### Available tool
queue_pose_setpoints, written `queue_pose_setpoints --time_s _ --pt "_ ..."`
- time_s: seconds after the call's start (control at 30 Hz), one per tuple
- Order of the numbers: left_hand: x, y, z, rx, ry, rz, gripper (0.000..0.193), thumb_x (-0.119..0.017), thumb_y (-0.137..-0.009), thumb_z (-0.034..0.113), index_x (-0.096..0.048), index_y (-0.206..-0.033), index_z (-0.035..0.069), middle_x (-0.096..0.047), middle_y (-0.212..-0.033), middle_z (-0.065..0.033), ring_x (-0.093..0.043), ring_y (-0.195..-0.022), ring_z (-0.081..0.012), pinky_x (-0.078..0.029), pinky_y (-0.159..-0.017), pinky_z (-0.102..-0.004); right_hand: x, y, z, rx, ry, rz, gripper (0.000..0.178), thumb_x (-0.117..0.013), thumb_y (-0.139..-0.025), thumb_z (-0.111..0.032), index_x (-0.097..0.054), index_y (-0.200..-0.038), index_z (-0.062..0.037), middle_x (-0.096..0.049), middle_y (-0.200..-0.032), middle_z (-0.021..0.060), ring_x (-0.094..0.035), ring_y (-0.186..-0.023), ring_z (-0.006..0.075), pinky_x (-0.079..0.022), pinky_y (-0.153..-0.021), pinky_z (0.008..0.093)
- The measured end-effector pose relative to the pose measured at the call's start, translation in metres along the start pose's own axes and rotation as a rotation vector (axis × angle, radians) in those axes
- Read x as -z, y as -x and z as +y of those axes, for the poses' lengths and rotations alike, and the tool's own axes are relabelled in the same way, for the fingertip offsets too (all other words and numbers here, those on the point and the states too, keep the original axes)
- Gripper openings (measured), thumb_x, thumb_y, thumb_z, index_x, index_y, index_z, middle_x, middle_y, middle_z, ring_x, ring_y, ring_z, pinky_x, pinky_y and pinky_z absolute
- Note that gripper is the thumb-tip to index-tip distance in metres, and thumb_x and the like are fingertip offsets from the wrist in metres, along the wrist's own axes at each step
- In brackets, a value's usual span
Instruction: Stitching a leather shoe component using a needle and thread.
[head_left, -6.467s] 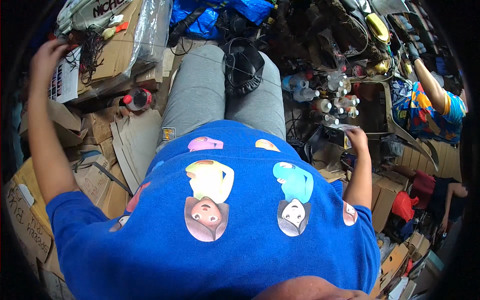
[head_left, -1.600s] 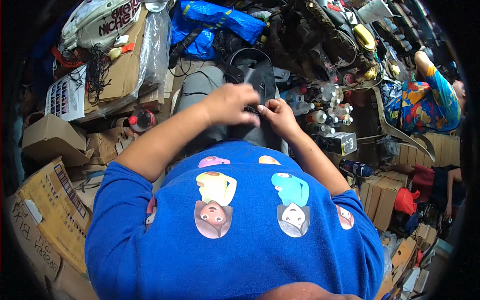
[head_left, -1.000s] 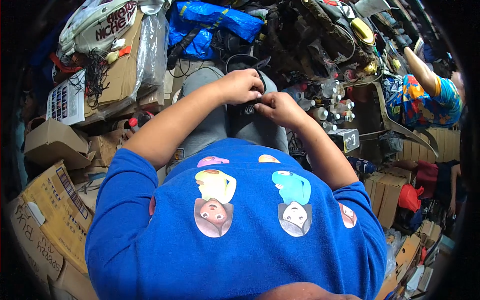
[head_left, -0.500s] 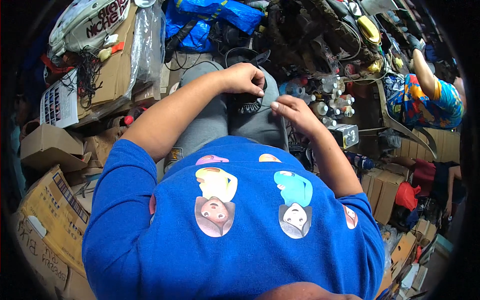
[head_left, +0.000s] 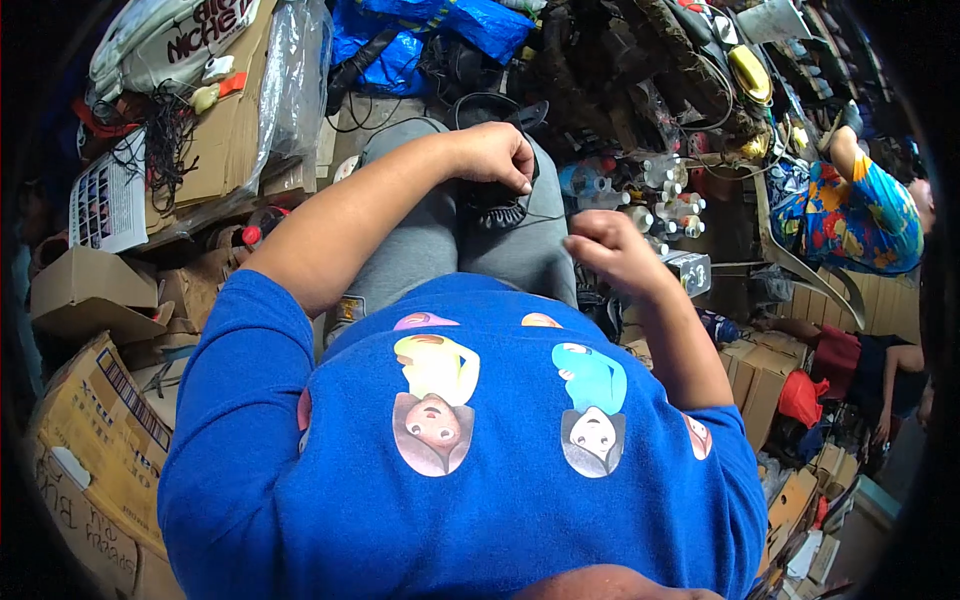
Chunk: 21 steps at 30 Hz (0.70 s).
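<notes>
Between my grey-trousered knees lies a black piece with a ridged, stitched-looking edge; it may be footwear, but its kind is not clear. Over it my left hand is closed, fingers curled down with thumb and fingertip together; what they grip is hidden. Off to the right my right hand is closed in a loose fist, slightly blurred. From the black piece a thin dark thread runs toward that fist. Just beyond my left hand a dark strap or cord loop curves over my knees.
Flattened cardboard and a plastic sheet lie at the left, with cardboard boxes nearer. A blue tarp sits ahead. Several plastic bottles stand right of my knees. A co-worker in a colourful shirt sits farther right.
My right hand has moved right and a little nearer to me, its fingers more curled, and the thread now shows stretched. My left hand stays nearly in place. The co-worker's arm has shifted.
</notes>
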<state>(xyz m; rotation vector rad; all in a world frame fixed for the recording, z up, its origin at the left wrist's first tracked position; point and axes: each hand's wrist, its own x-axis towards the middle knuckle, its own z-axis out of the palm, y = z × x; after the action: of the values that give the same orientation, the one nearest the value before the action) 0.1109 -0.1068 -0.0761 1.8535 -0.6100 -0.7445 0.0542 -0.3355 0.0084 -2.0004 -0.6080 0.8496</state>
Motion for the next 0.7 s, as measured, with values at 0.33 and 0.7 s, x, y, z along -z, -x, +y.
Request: queue_pose_setpoints --time_s 0.33,0.7 --pt "0.014 -0.005 -0.004 -0.005 0.096 -0.178 0.024 -0.066 -0.077 0.009 -0.067 -0.098 0.000 -0.069 -0.091 -0.0056 -0.061 -0.086 -0.0122 -0.046 -0.082 -0.0275 0.003 -0.017 0.000 -0.047 0.304 0.138 0.026 -0.064 -0.078 -0.007 -0.068 -0.104 -0.0097 -0.053 -0.075 0.0080 -0.055 -0.068 0.0164 -0.045 -0.065 0.0284" --pt "0.018 -0.002 -0.002 0.005 0.096 -0.215 0.026 -0.064 -0.075 0.005 -0.068 -0.101 0.001 -0.069 -0.093 -0.0062 -0.061 -0.087 -0.0135 -0.047 -0.083 -0.0274 0.002 -0.031 -0.001 -0.046 0.438 0.109 0.029 -0.061 -0.073 -0.004 -0.070 -0.099 -0.0106 -0.055 -0.078 0.0126 -0.059 -0.071 0.0254 -0.047 -0.065 0.0336"
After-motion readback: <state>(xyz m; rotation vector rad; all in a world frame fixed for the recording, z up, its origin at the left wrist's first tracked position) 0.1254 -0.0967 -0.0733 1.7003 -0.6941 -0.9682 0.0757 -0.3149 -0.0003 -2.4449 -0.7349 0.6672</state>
